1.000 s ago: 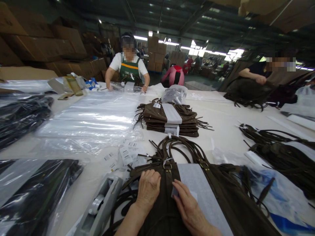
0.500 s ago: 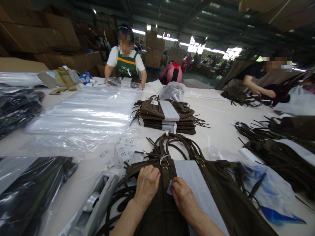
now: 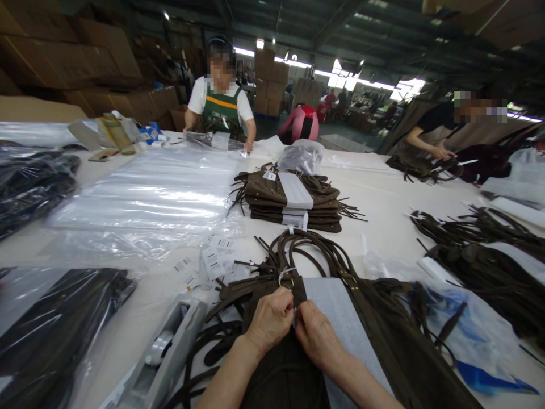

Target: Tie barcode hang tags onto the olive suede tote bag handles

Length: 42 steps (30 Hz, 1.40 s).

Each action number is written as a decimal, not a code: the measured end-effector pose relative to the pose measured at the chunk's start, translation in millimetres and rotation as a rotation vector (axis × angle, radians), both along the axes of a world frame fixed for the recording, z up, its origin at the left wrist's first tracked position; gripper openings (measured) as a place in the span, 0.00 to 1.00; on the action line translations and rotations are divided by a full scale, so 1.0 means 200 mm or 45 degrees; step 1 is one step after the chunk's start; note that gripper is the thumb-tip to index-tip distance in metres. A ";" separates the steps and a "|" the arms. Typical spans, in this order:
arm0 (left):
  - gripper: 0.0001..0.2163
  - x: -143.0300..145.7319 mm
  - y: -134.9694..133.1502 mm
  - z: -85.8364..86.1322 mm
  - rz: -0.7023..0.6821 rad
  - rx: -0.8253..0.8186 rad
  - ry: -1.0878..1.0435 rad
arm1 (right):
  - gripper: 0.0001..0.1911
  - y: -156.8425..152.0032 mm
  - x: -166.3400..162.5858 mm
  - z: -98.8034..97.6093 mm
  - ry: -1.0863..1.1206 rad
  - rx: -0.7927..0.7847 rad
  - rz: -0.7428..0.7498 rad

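- Lying at the near left of the desk (image 3: 377,199), a dark item in clear plastic (image 3: 63,324) sits well apart from the hands.
- Beyond it, overlapping clear sheets (image 3: 149,196) are spread flat; a grey tape dispenser (image 3: 170,343) rests nearer, and printed tags (image 3: 217,255) lie in a loose heap just past it.
- The left hand (image 3: 272,312) is narrow, fingers curled in, and appears to pinch the edge of a small pale piece (image 3: 294,317); most of its fingertips are hidden.
- That piece sits between the two hands, over the dark brown bag (image 3: 285,369), which lies on the desk nearest the person, handles (image 3: 279,250) pointing away.
- Judging by the meeting fingertips, the step in hand is fine two-handed work on this piece; whether it is tape, label or something else cannot be told.
- The next move seems to call for both pinches working together, lightly, so the piece neither slips nor crumples.
- The right hand (image 3: 315,329) is narrow too, thumb and fingers closed on the piece; its wrist crosses the pale paper band (image 3: 338,304) on the bag.
- Farther right, crumpled clear-and-blue plastic (image 3: 472,341) lies beside more dark bags (image 3: 477,267).
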<state>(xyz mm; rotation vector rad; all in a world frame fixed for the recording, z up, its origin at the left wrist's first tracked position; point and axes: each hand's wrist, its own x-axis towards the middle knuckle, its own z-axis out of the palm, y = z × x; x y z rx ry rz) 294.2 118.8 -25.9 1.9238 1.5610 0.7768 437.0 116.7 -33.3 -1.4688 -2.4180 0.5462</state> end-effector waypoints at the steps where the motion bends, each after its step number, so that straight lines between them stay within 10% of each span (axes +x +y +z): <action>1: 0.07 0.01 0.00 0.00 0.001 -0.007 -0.004 | 0.06 0.01 0.00 0.00 0.041 -0.026 -0.020; 16: 0.06 0.02 0.02 -0.08 0.134 -0.136 0.002 | 0.06 0.07 -0.06 -0.05 0.599 -0.328 -0.299; 29: 0.06 -0.01 0.03 -0.04 0.132 -0.233 -0.332 | 0.17 0.09 -0.09 -0.07 1.399 -1.008 -0.597; 42: 0.09 -0.01 0.01 -0.06 0.235 -0.298 -0.381 | 0.15 0.09 -0.08 -0.08 1.515 -1.081 -0.586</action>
